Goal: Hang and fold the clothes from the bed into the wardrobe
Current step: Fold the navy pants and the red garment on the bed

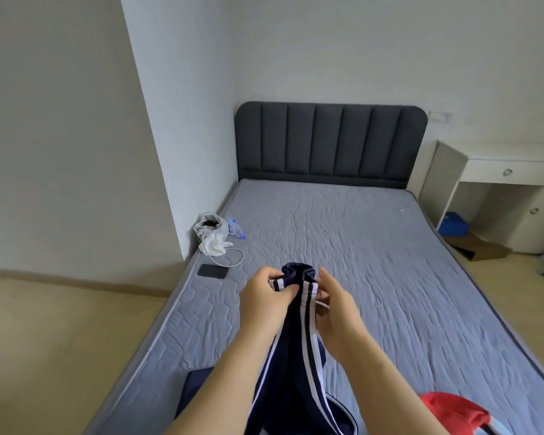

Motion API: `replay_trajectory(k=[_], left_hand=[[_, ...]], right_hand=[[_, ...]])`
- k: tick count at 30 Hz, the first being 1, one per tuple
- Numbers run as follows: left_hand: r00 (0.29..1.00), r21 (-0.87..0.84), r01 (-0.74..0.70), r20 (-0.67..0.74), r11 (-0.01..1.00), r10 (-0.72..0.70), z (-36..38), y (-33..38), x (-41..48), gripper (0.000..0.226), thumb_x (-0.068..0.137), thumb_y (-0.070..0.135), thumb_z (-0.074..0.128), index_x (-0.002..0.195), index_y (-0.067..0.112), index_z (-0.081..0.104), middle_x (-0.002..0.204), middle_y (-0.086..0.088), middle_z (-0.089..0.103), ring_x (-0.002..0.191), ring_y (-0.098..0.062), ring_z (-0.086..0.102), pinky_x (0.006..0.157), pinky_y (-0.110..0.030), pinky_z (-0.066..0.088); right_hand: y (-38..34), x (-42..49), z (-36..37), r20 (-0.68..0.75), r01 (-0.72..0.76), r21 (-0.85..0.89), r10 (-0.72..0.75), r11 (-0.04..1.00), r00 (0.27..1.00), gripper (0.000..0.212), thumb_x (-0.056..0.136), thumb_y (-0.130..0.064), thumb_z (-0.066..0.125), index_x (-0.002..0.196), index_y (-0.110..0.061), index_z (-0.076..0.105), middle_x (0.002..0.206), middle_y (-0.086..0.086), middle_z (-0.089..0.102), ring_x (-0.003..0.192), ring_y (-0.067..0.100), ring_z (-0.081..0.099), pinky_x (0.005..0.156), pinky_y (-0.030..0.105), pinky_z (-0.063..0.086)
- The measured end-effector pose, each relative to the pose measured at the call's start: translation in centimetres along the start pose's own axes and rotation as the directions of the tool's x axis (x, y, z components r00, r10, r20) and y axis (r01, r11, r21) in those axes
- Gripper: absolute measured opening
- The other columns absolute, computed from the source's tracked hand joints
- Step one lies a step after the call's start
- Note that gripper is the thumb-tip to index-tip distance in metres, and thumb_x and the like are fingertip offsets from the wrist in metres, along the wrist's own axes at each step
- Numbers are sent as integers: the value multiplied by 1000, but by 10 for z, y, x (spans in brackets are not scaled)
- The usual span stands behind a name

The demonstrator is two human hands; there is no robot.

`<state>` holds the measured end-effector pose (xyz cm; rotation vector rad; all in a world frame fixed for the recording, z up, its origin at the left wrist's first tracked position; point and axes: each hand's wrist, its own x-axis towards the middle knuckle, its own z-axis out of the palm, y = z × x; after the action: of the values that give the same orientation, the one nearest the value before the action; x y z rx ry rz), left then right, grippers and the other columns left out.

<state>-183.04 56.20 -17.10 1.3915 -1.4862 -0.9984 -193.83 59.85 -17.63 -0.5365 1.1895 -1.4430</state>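
Currently, head view only. Navy track trousers (296,356) w/ white side stripes held up over bed (374,246), waistband end bunched at top, legs hanging down toward lower frame edge; likely raised to align seams prior to fold or hang. Left hand (266,296) closed, fingers pinching striped edge. Right hand (335,304) partly curled round other side of bunch, thumb up, drawstring near fingers. Red garment (453,409) lying at bed's near right corner, untouched. Phone (213,271), cable, plastic bag (211,230) at bed's left edge, well apart. Wardrobe not visible.
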Motion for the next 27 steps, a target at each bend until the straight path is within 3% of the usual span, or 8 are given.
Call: replay_trajectory(k=[4, 7, 10, 16, 19, 21, 24, 27], left_hand=[[988, -36, 23, 151, 999, -17, -4, -1, -7, 25, 79, 17, 69, 81, 36, 54, 83, 17, 61, 78, 6, 55, 62, -9, 39], [968, 23, -8, 252, 1000, 2, -6, -1, -12, 48, 69, 15, 74, 107, 36, 53, 96, 16, 62, 89, 0, 59, 72, -15, 44], [980, 117, -86, 191, 989, 62, -7, 0, -14, 75, 66, 16, 75, 130, 33, 41, 101, 17, 54, 88, 1, 54, 65, -6, 40], [996, -13, -83, 30, 996, 84, -20, 1, 0, 48, 67, -2, 63, 97, 33, 49, 86, 13, 59, 75, 1, 56, 57, -7, 41], [999, -192, -39, -3, 981, 39, -30, 5, 9, 45, 68, -4, 60, 87, 34, 47, 89, 10, 58, 78, -5, 57, 66, -21, 41], [999, -306, -23, 37, 952, 36, -40, 12, 15, 44, 63, 0, 58, 90, 34, 48, 89, 9, 56, 77, -7, 54, 66, -23, 40], [991, -467, -27, 101, 884, 84, -55, 27, 25, 49, 50, 5, 49, 94, 27, 51, 84, 4, 56, 71, -7, 53, 65, -21, 42], [975, -544, -43, 159, 838, 154, -66, 44, 32, 49, 49, 1, 45, 93, 21, 52, 82, 1, 53, 71, -10, 50, 63, -22, 42]], right_hand=[[5, -7, -4, 19, 16, 107, -18, 994, 1000, 48, 97, -41, 36, 102, -6, 68, 77, 4, 72, 93, 24, 63, 90, 36, 47], [3, -11, -6, 130, 10, 132, -27, 991, 991, 56, 98, -44, 29, 101, -3, 67, 94, 10, 74, 96, 23, 68, 84, 32, 48], [1, -14, -7, 231, -7, 122, -21, 993, 973, 57, 99, -42, 26, 105, -2, 66, 105, 14, 71, 99, 21, 68, 81, 29, 50], [-7, -18, -1, 321, 33, 42, -44, 999, 946, 29, 93, -9, 41, 103, -7, 68, 102, 9, 72, 97, 18, 68, 81, 26, 56], [-17, -13, 2, 96, 223, -145, -211, 964, 973, 25, 86, 5, 50, 89, -14, 66, 75, 3, 66, 71, 12, 67, 69, 20, 54], [-24, -9, -1, 6, 316, -244, -324, 917, 946, 29, 84, 2, 57, 95, -25, 59, 77, -4, 51, 69, 6, 54, 73, 20, 45], [-34, -6, -3, 190, 404, -244, -365, 882, 911, 58, 81, -4, 67, 114, -47, 45, 114, -16, 49, 103, 7, 52, 83, 24, 44], [-47, -4, 4, 395, 499, -206, -395, 842, 829, 59, 77, 2, 69, 103, -49, 54, 121, -17, 53, 102, 11, 60, 76, 23, 54]])
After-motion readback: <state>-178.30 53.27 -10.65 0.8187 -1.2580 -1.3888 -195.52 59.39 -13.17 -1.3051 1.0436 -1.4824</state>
